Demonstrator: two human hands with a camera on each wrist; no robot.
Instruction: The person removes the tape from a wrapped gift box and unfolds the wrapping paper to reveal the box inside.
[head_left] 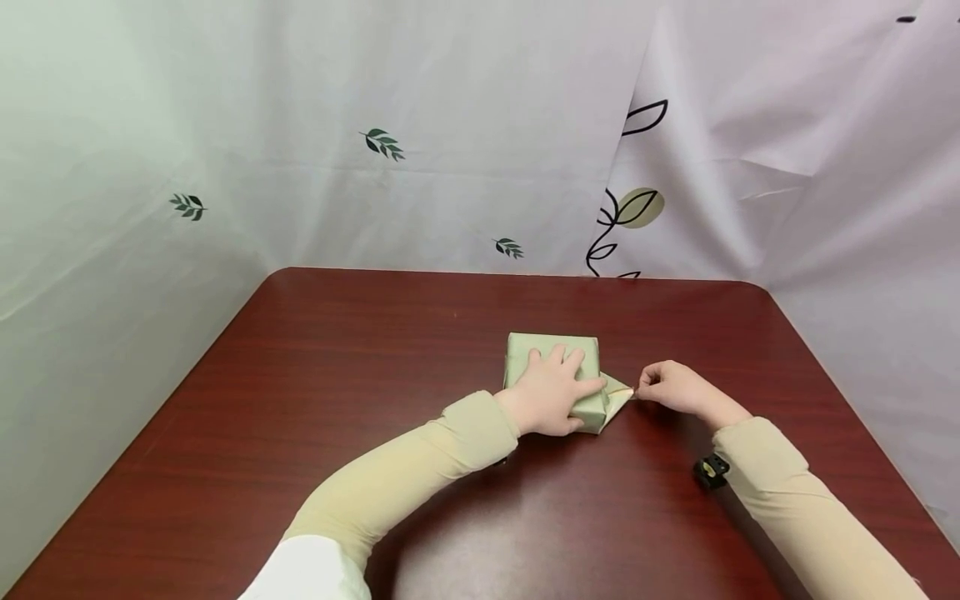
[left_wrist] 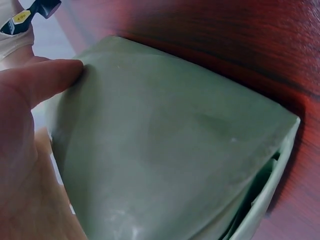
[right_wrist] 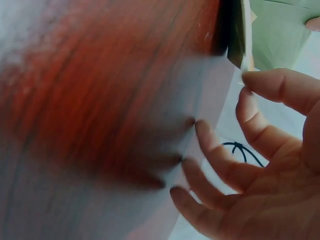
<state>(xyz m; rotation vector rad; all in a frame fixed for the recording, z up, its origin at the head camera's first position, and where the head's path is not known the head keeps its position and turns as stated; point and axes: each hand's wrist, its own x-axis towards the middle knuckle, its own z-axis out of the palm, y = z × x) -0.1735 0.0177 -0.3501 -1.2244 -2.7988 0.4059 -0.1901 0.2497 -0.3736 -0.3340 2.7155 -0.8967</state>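
A small box wrapped in pale green paper (head_left: 522,350) lies on the table, right of the middle. Spread flat over its top is my left hand (head_left: 547,396); the left wrist view shows the thumb against one edge of the box and the paper standing slightly open at one end. From the box's right side sticks out a pointed paper flap (head_left: 617,397), folded to a triangle. My right hand (head_left: 671,387) pinches its tip between thumb and forefinger. In the right wrist view the flap (right_wrist: 244,37) appears almost edge-on, and the other fingers are loosely bent.
The dark red-brown wooden table (head_left: 337,375) has rounded far corners. A pale curtain (head_left: 465,125) with leaf prints hangs behind it and at both sides. A small black device (head_left: 711,471) sits at my right wrist.
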